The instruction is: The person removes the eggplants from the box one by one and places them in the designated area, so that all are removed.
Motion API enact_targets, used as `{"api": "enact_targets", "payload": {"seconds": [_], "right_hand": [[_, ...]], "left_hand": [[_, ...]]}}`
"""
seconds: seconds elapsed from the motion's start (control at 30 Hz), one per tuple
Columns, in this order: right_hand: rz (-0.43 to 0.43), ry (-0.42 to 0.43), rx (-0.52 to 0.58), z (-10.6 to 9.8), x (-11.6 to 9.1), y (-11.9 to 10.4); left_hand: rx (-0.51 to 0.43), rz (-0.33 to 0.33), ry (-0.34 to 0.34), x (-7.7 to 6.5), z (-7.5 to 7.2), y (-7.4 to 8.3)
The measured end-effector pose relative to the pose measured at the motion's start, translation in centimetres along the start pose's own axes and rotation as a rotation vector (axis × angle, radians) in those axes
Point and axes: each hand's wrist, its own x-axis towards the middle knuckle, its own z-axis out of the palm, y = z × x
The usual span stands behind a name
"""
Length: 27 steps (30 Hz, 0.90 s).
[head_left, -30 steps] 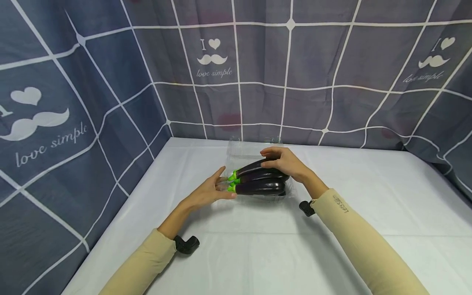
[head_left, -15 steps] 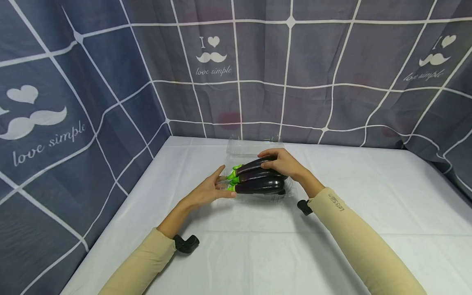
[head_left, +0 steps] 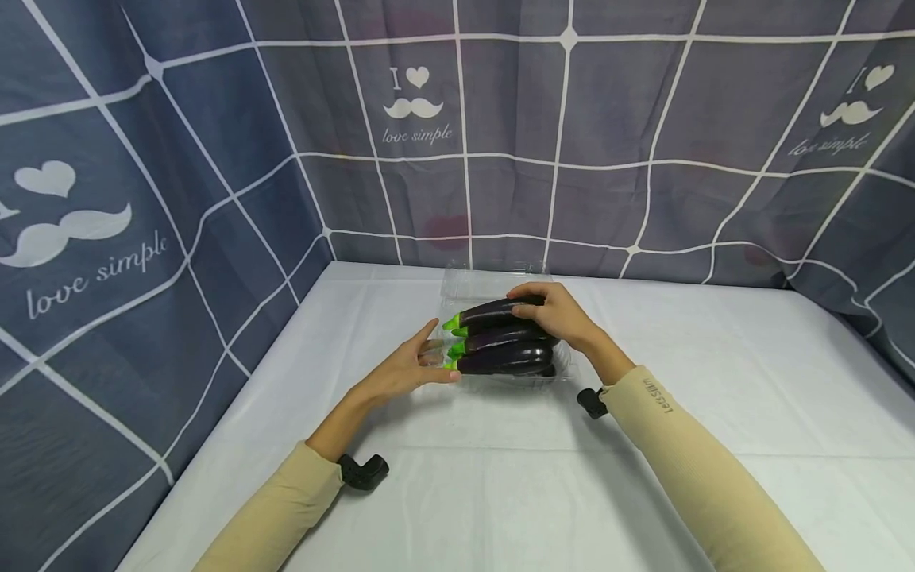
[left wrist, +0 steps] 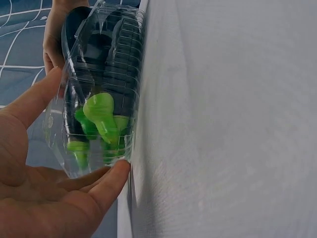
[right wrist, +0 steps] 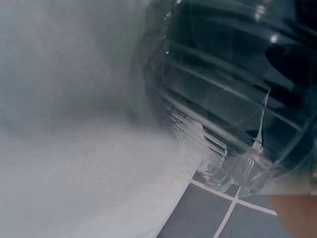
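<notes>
Several dark purple eggplants [head_left: 509, 359] with bright green stems lie side by side in a clear plastic clamshell box [head_left: 493, 283]. My right hand [head_left: 561, 316] grips the thick right end of the farthest eggplant [head_left: 489, 314], which rests against the others. At the stem end of the box, my left hand [head_left: 396, 372] has thumb and fingers spread, touching the plastic. From the left wrist, green stems [left wrist: 101, 111] show through the ribbed wall. Mostly the box's ribbed end [right wrist: 198, 134] and dark eggplant behind it fill the right wrist view; few fingers show there.
The box's lid stands folded back toward the grey checked curtain [head_left: 515, 199] behind the table. White cloth [head_left: 500, 492] covers the table. Another curtain side [head_left: 107, 318] borders the left. A black wrist camera [head_left: 364, 473] sits on the left sleeve.
The farthest eggplant's stem end has swung away toward the lid, apart from the neighbouring stems. My right hand has shifted slightly with it. My left hand stays in place.
</notes>
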Motion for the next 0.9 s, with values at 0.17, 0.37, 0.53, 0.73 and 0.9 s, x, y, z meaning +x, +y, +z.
{"api": "enact_targets", "payload": {"seconds": [0.17,0.37,0.53,0.73,0.9], "right_hand": [[-0.02,0.029,0.03,-0.2,-0.1,0.0],[-0.076,0.103,0.03,-0.7,-0.8,0.0],[-0.091,0.12,-0.005,-0.9,-1.3,0.1],[-0.151,0.117,-0.071,-0.8,-1.5,0.0],[-0.132,0.118,-0.059,-1.0,-1.8,0.1]], "left_hand": [[-0.01,0.003,0.004,0.0,-0.1,-0.2],[0.011,0.009,-0.004,0.0,-0.1,-0.1],[0.011,0.004,-0.001,0.1,0.0,0.0],[0.003,0.004,0.001,0.1,0.0,0.0],[0.006,0.003,-0.001,0.2,0.0,-0.1]]}}
